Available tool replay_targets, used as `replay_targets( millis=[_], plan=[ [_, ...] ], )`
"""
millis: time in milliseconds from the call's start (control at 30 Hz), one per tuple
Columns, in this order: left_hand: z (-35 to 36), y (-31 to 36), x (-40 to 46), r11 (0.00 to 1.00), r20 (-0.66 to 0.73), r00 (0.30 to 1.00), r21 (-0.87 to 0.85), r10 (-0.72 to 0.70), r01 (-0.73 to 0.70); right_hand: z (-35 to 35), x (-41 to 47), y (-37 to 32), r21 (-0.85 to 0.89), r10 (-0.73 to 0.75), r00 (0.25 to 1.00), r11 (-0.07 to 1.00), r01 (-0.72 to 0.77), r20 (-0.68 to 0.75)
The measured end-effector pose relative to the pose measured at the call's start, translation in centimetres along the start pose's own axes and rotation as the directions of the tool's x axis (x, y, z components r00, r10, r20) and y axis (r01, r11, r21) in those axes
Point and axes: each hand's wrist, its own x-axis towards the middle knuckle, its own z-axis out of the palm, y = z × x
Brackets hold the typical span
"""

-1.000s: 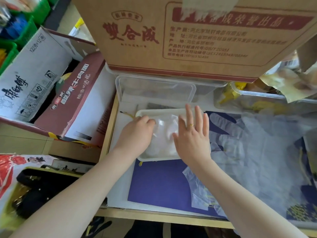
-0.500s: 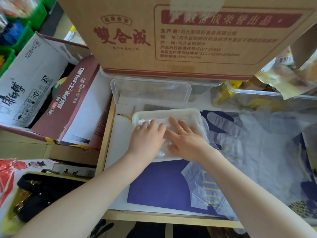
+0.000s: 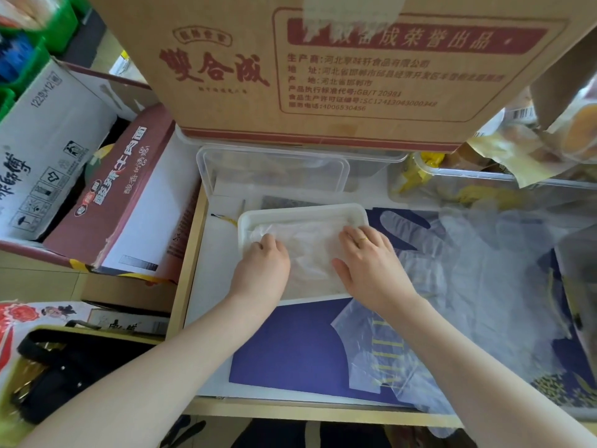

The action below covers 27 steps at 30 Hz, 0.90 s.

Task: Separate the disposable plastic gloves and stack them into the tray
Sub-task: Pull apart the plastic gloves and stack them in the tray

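Note:
A shallow white tray [image 3: 303,212] lies on the blue mat, with thin clear plastic gloves [image 3: 308,253] flattened inside it. My left hand [image 3: 263,268] presses its bent fingertips on the gloves at the tray's left side. My right hand [image 3: 368,265], a ring on one finger, presses down on the gloves at the tray's right end. Neither hand visibly grips anything. A loose heap of clear gloves [image 3: 471,270] spreads over the mat to the right of the tray. One more clear glove [image 3: 378,347] lies under my right forearm.
A big cardboard box [image 3: 323,69] overhangs the back of the table. A clear plastic container [image 3: 271,169] stands just behind the tray, and another with yellow items [image 3: 452,189] at the back right. Printed cartons [image 3: 106,189] crowd the left side. The table's front edge [image 3: 290,412] is near.
Both hands met at the middle of the tray half a second ago. They have since slid apart to the tray's left and right ends, flattening the gloves.

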Motion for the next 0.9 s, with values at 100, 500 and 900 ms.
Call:
replay_targets(
  millis=[100, 500, 900],
  plan=[
    [-0.2, 0.2, -0.2, 0.997, -0.074, 0.996, 0.069, 0.042, -0.037, 0.0, 0.9, -0.7, 0.146, -0.035, 0.98, 0.989, 0.006, 0.197],
    [0.0, -0.5, 0.4, 0.994, -0.016, 0.995, -0.041, 0.102, -0.103, 0.1, 2.0, -2.4, -0.023, 0.065, 0.989, 0.998, -0.063, 0.134],
    [-1.8, 1.0, 0.1, 0.976, 0.217, 0.975, -0.217, 0.051, -0.003, 0.8, 1.1, -2.1, 0.2, -0.056, 0.904, 0.979, -0.032, 0.423]
  ],
)
